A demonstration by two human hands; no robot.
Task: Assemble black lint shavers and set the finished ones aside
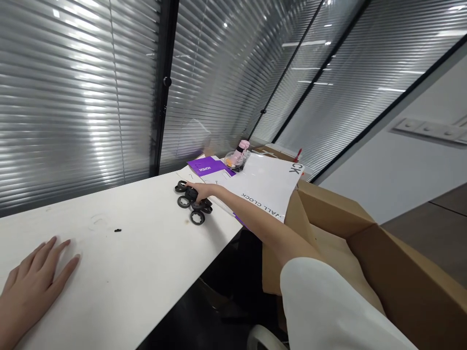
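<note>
My right hand reaches across the white table and has its fingers closed on a cluster of black ring-shaped parts. Several of these rings lie around the fingers on the tabletop. Far to the left, my left hand rests flat on the table with its fingers spread and holds nothing. A small black piece lies between the two hands, nearer to the left one.
Beyond my right hand are purple cards, a pink bottle and a white wall clock box. An open cardboard box stands at the right, beside the table edge. Blinds rise behind the table.
</note>
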